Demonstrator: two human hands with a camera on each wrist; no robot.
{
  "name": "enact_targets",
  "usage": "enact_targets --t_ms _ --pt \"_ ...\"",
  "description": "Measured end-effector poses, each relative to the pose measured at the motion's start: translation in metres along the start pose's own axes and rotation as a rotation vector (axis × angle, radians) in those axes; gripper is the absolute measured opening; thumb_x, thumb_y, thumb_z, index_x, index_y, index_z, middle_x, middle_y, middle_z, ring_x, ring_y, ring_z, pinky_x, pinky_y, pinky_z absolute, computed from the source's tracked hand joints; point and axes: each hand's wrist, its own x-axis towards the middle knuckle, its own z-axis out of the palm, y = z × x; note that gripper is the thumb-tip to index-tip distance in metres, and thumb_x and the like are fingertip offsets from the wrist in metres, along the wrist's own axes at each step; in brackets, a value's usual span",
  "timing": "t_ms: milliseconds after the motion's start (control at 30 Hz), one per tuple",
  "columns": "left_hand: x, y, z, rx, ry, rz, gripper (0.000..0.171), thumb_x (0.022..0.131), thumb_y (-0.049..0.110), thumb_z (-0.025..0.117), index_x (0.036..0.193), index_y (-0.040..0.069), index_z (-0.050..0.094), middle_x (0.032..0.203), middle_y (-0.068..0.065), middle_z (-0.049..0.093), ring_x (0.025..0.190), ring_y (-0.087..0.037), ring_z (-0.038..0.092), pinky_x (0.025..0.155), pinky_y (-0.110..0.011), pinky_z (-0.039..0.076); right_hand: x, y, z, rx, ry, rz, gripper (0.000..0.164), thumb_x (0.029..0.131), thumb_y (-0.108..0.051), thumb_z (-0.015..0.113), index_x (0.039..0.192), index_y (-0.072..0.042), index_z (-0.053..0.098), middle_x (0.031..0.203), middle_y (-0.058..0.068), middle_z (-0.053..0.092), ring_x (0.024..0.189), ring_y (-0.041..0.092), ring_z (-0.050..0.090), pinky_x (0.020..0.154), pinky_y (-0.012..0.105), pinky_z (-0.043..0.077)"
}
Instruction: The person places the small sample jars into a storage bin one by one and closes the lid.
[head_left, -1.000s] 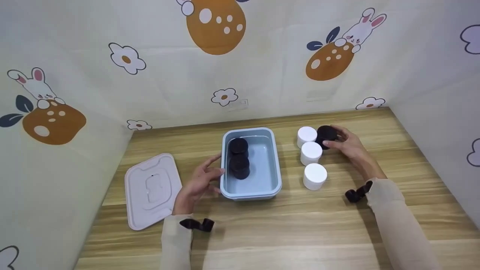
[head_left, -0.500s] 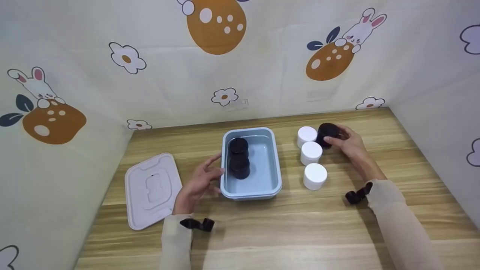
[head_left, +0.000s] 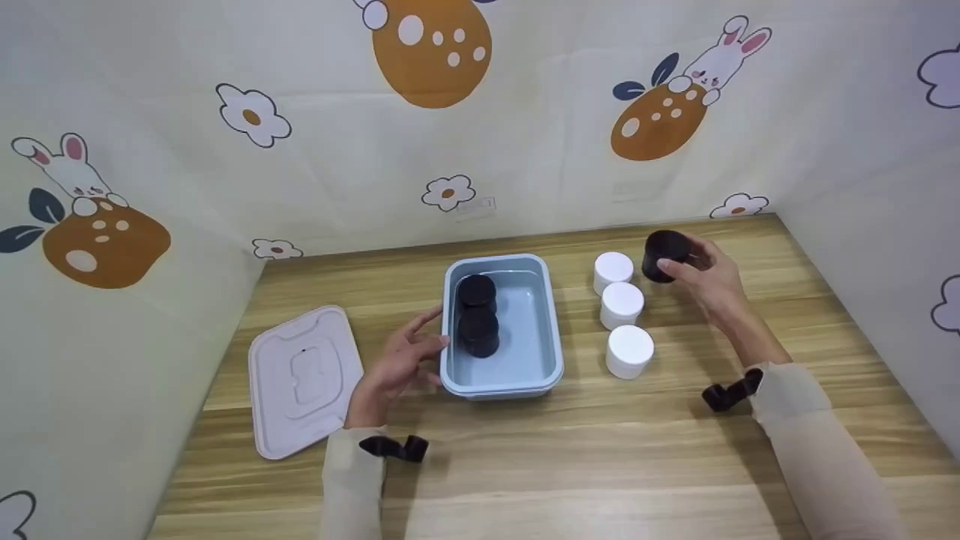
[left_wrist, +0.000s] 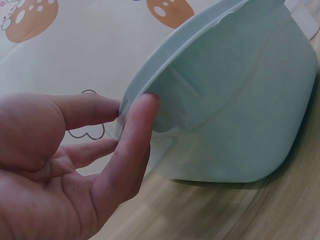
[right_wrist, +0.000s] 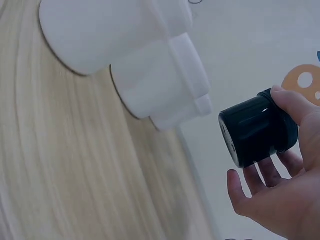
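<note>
In the head view my right hand (head_left: 716, 281) grips a black lidded jar (head_left: 664, 256) off to the right of the white jars. The right wrist view has this black jar (right_wrist: 255, 129) lifted and tilted, thumb on its lid and fingers beneath. My left hand (head_left: 397, 365) rests against the left side of a light-blue plastic box (head_left: 556, 337). Its fingertips touch the rim, as the left wrist view of the box (left_wrist: 235, 110) also shows. Two more black jars, a far one (head_left: 477, 291) and a near one (head_left: 480, 332), stand inside along the box's left wall.
White jars stand in a rough row right of the box: a far one (head_left: 613, 271), a middle one (head_left: 622, 304) and a near one (head_left: 630, 350). A pale lid (head_left: 304, 382) lies flat on the wooden table (head_left: 555, 465) at left. Printed cloth (head_left: 540, 135) borders the table.
My right hand has lifted the black jar and carried it away from the white jars, up and to the right. The left hand and the box have stayed put.
</note>
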Motion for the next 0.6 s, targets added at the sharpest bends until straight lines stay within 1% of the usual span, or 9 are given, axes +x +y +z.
enact_targets --t_ms 100,167,200,367,467,600 --pt "0.000 0.000 0.001 -0.004 0.004 -0.002 0.067 0.097 0.010 0.062 0.157 0.015 0.033 0.107 -0.014 0.071 0.088 -0.018 0.070 0.051 -0.030 0.061 -0.005 -0.007 0.003 -0.004 0.003 -0.055 0.073 0.088 -0.024 0.078 0.149 -0.006 0.043 0.120 -0.015 0.056 0.120 0.006 0.053 0.093 0.006 0.048" --pt "0.000 0.000 0.001 -0.001 0.007 -0.006 0.066 0.097 0.010 0.062 0.157 0.015 0.033 0.108 -0.015 0.071 0.088 -0.018 0.070 0.051 -0.030 0.060 -0.010 -0.011 0.007 -0.034 0.001 -0.100 0.069 0.089 -0.026 0.077 0.148 -0.006 0.045 0.118 -0.019 0.056 0.117 0.002 0.054 0.091 0.005 0.047" --pt "0.001 -0.001 0.001 0.003 0.006 -0.008 0.067 0.097 0.010 0.062 0.157 0.015 0.033 0.109 -0.016 0.071 0.088 -0.018 0.070 0.051 -0.030 0.061 -0.012 -0.013 0.009 -0.028 -0.002 -0.121 0.067 0.090 -0.024 0.076 0.147 -0.006 0.046 0.117 -0.019 0.056 0.116 0.001 0.054 0.090 0.006 0.047" --pt "0.001 -0.002 0.001 0.013 0.002 -0.015 0.066 0.097 0.011 0.062 0.157 0.015 0.033 0.111 -0.016 0.070 0.089 -0.017 0.069 0.053 -0.030 0.061 -0.024 -0.026 0.021 0.033 -0.032 -0.221 0.060 0.089 -0.012 0.075 0.142 -0.003 0.048 0.119 -0.019 0.058 0.114 -0.002 0.056 0.087 0.012 0.050" --pt "0.002 -0.003 0.000 0.013 0.001 -0.013 0.066 0.097 0.011 0.061 0.157 0.015 0.034 0.110 -0.015 0.071 0.089 -0.018 0.070 0.053 -0.031 0.061 -0.030 -0.035 0.029 0.077 -0.059 -0.273 0.058 0.088 -0.003 0.074 0.139 0.000 0.048 0.120 -0.017 0.060 0.115 -0.001 0.056 0.087 0.014 0.051" --pt "0.002 -0.002 0.000 0.022 -0.003 -0.009 0.066 0.097 0.011 0.062 0.157 0.015 0.033 0.111 -0.018 0.070 0.089 -0.019 0.070 0.052 -0.031 0.061 -0.040 -0.045 0.040 0.111 -0.098 -0.313 0.059 0.085 0.007 0.072 0.138 0.002 0.047 0.119 -0.015 0.063 0.112 0.001 0.058 0.087 0.016 0.053"
